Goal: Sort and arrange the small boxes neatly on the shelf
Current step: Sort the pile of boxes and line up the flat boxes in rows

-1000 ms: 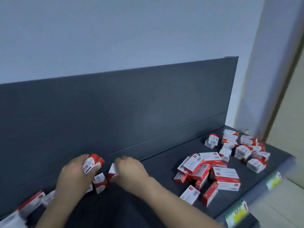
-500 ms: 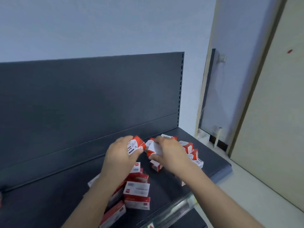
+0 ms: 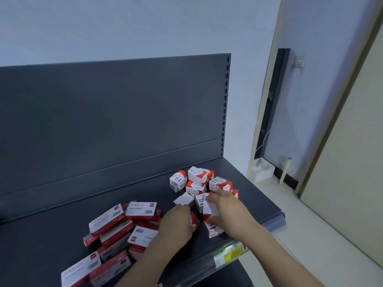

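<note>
On the dark grey shelf (image 3: 248,189), a cluster of small cube-like red and white paper-clip boxes (image 3: 196,180) lies at the right. A heap of flat, longer red and white boxes (image 3: 124,226) lies at the front left. My left hand (image 3: 176,222) is closed over a small red and white box (image 3: 193,221) at the near edge of the cluster. My right hand (image 3: 226,210) grips another small box (image 3: 208,206) beside it, fingers curled over its top. More small boxes lie under and around both hands.
The shelf's tall dark back panel (image 3: 114,121) rises behind. A price-label strip (image 3: 230,252) runs along the front edge. To the right are a pale wall, a door frame (image 3: 267,112) and floor.
The view swung right from the shelf's left part. Both hands travelled with small boxes to the right-hand cluster and now rest lower on it.
</note>
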